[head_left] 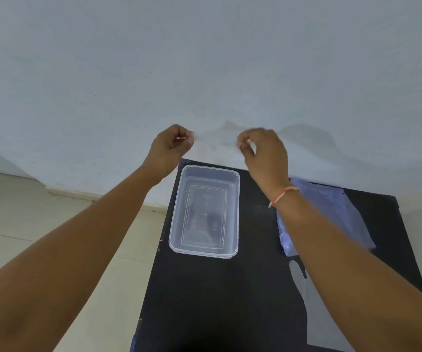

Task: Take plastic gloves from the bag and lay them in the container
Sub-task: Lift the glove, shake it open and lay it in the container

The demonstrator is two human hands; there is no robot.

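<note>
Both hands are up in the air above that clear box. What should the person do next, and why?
Probably lower both hands toward the clear container. They are pinched shut above it, apparently stretching a faint, nearly invisible glove between them, and the container looks empty.

No readable text, label, brand, number or sign showing anywhere, faint embossed marks on the bottom of the clear container (pixel 232 212) appearing too blurred to read

clear glossy plastic container (pixel 204 212) on a matt black table (pixel 204 301); thin filmy plastic bag (pixel 331 212).
</note>
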